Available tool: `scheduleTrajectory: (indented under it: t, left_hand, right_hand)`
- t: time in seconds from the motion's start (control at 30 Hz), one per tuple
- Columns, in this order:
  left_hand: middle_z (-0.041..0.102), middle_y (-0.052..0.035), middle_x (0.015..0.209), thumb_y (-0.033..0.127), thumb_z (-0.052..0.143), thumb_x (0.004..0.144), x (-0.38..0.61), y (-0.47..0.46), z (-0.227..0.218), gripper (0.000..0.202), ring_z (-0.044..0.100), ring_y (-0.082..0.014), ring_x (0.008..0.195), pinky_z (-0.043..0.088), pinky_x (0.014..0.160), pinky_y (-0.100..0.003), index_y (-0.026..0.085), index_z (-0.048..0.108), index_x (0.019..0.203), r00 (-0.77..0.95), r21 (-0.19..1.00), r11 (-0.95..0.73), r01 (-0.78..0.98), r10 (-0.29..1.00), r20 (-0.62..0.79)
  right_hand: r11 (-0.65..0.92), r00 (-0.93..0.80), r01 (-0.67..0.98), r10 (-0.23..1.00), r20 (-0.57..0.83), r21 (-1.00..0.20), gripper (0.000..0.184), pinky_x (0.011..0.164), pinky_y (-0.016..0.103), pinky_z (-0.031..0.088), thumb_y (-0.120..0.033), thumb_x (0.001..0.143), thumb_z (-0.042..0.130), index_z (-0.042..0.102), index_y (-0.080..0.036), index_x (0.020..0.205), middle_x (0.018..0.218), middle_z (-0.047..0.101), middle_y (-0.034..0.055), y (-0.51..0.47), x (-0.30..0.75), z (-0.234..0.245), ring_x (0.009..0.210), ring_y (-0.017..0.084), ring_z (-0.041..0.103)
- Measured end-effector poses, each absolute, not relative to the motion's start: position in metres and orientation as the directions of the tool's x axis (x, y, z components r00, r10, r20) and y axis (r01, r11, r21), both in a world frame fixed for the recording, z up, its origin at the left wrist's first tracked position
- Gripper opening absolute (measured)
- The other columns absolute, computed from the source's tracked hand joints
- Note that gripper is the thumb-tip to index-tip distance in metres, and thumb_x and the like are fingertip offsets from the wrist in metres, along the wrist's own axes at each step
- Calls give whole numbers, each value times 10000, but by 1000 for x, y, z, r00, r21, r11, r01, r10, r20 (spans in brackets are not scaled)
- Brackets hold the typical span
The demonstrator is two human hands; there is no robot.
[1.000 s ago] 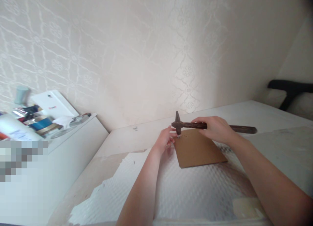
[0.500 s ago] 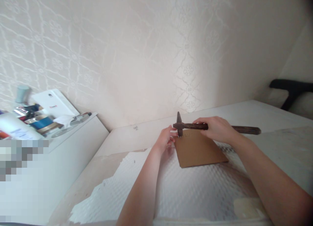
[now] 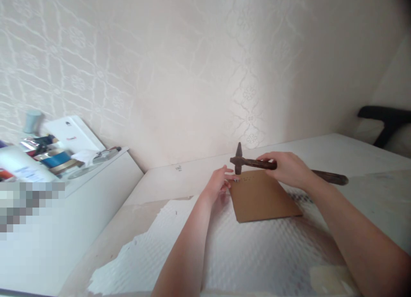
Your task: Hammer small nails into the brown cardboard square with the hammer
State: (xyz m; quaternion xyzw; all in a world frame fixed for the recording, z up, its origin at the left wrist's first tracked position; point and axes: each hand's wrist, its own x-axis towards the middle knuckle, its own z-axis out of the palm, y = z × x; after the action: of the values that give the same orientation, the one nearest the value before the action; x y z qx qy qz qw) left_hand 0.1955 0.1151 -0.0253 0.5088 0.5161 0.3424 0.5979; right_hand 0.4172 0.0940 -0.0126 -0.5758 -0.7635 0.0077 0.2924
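Right of frame centre, right hand in closed grip on hammer, head above brown board. Left hand at board's upper-left corner, fingers part-curled; cannot tell what grip holds.

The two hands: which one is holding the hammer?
The right hand: it grips the hammer by its handle. The left hand holds no hammer; it is at the far left corner of the brown board.

board on sheet | hammer over board's far edge | cabinet left | armrest right
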Motion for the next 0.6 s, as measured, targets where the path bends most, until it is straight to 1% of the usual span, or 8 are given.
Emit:
scheduleTrajectory:
  t: [0.07, 0.17, 0.27, 0.4, 0.5, 0.6]
  left_hand:
    - [692, -116, 882, 425, 391, 920, 196, 114, -25, 351, 405, -76, 465, 181, 403, -187, 134, 568, 1002, 231, 966, 231, 119, 939, -253]
    - [693, -119, 880, 413, 400, 918, 197, 113, -26, 342, 410, -75, 469, 195, 403, -181, 129, 573, 998, 221, 971, 205, 120, 948, -228]
    - [694, -120, 876, 419, 400, 917, 197, 112, -27, 351, 413, -75, 466, 193, 395, -180, 129, 576, 1007, 218, 971, 208, 115, 949, -229]
    - [695, -123, 877, 436, 413, 911, 197, 112, -25, 362, 410, -73, 462, 175, 384, -176, 129, 574, 1017, 216, 966, 231, 113, 944, -250]
    - [695, -124, 906, 457, 427, 903, 199, 111, -25, 378, 422, -72, 467, 185, 383, -171, 131, 578, 1021, 215, 967, 221, 129, 945, -245]
    - [696, -122, 945, 427, 390, 922, 201, 109, -26, 370, 426, -62, 464, 214, 394, -164, 132, 582, 1036, 188, 965, 216, 147, 952, -241]
  right_hand:
    - [313, -113, 883, 865, 489, -349, 405, 688, 269, 446, -171, 656, 544, 692, -254, 1023, 910, 699, 13, 98, 422, -16, 770, 190, 633]
    - [141, 69, 918, 864, 498, -371, 430, 684, 301, 446, -204, 655, 560, 675, -232, 1068, 896, 692, 33, 103, 430, -22, 768, 218, 631]
    - [-41, 239, 910, 865, 441, -412, 412, 674, 326, 440, -238, 669, 577, 659, -214, 1071, 898, 696, 56, 107, 438, -30, 786, 246, 635]
    - [-227, 400, 862, 854, 333, -453, 412, 682, 354, 432, -261, 670, 597, 627, -222, 1079, 885, 703, 67, 113, 447, -39, 841, 288, 631]
    - [-305, 471, 830, 833, 292, -467, 426, 685, 368, 430, -290, 673, 606, 610, -216, 1092, 872, 702, 84, 116, 451, -44, 872, 315, 625]
    - [-347, 504, 813, 821, 267, -469, 407, 698, 370, 430, -302, 685, 604, 607, -221, 1083, 889, 699, 91, 117, 452, -47, 883, 315, 624]
